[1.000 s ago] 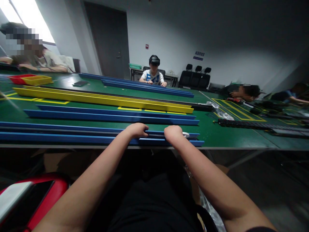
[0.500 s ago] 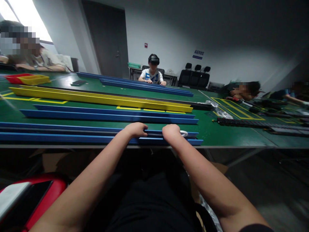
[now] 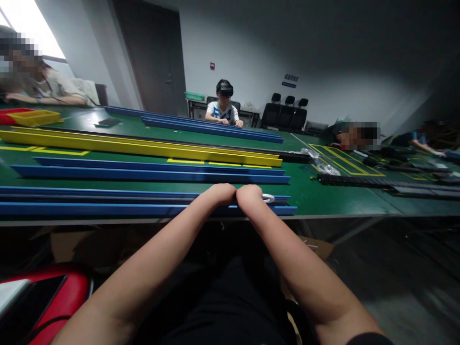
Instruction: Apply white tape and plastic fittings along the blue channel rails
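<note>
Both my hands are fists resting side by side on the nearest blue rail point(image 3: 108, 209), at the table's front edge. My left hand point(image 3: 223, 194) curls its fingers over the rail and touches my right hand point(image 3: 249, 195). The right hand's fingers are also curled down, and what they hold is hidden. A small white ring point(image 3: 268, 197) shows just past its knuckles, on the rail. A dark strip point(image 3: 89, 197) runs between this rail and the blue one behind it.
On the green table point(image 3: 309, 191) lie more blue rails point(image 3: 143, 171), a long yellow rail point(image 3: 143, 147) and black tracks point(image 3: 359, 181) at right. Yellow and red bins point(image 3: 34, 116) stand far left. Other people sit around the table. A red case point(image 3: 43, 299) is at my lower left.
My left hand has slid right along the rail until it meets my right hand. The right hand has stayed put. The view has shifted slightly.
</note>
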A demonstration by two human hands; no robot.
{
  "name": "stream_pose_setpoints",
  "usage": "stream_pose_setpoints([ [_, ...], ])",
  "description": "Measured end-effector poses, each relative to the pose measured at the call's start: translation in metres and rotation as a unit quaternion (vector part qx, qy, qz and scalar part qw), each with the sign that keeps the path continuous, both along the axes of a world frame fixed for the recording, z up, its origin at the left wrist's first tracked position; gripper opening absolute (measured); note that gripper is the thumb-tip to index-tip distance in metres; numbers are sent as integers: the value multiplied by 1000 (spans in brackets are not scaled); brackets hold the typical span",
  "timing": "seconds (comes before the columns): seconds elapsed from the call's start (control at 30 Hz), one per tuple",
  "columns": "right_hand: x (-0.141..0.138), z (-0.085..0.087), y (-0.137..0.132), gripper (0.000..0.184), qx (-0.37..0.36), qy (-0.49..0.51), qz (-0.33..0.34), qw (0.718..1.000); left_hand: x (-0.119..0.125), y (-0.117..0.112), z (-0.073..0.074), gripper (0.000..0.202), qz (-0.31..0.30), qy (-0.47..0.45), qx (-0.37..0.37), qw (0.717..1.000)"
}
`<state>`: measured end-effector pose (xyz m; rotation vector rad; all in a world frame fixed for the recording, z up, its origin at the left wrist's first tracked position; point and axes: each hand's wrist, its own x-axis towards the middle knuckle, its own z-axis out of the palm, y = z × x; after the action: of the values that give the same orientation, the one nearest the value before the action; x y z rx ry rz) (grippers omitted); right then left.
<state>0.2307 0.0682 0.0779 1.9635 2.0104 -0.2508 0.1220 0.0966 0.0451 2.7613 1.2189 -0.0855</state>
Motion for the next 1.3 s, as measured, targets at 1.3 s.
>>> stream_pose_setpoints([
  [1.3,2,2,-12,35,16,-32,3,999,-77,9,-16,15,33,-41,31,998],
])
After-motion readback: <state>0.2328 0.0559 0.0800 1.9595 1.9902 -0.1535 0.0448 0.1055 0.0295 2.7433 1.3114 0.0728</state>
